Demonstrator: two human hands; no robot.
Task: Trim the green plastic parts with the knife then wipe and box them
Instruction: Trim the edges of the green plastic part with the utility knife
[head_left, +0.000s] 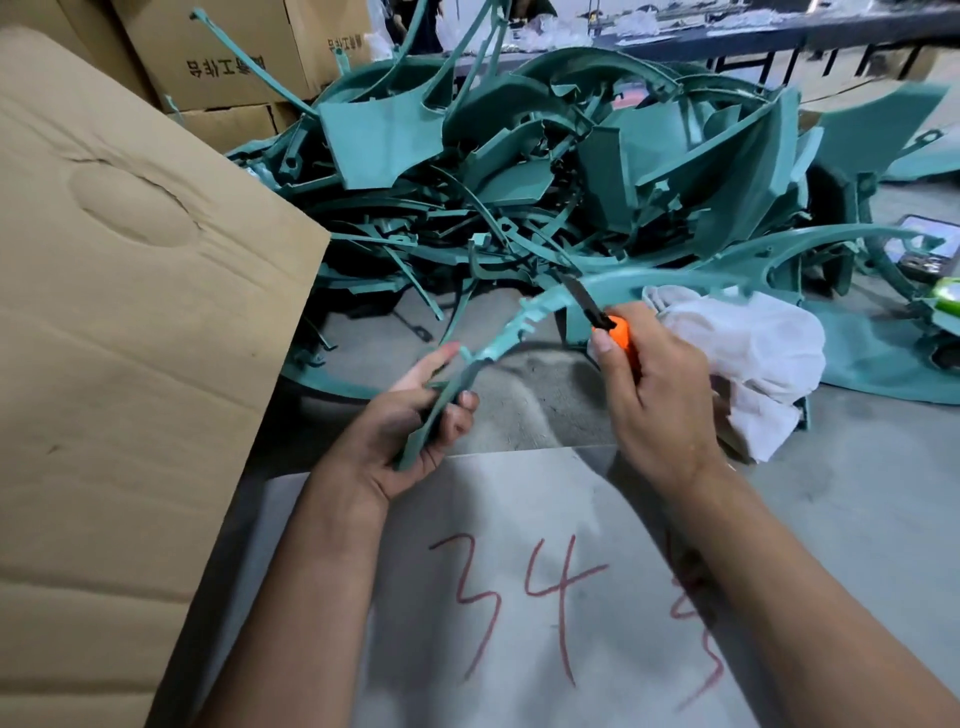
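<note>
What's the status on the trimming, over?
Left hand grips curved green part. Right hand holds knife, blade on part. White cloth beside, nothing blocking.

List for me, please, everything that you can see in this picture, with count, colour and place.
green plastic part: one, teal, held at centre
knife: one, orange handle, dark blade, on the part
pile of parts: many, teal, behind
cloth: one, white, right of the hands
cardboard boxes: several, brown, top left
cardboard flap: one, brown, left
sheet: one, grey, red marks, foreground
left hand: grips the part
right hand: grips the knife
</note>
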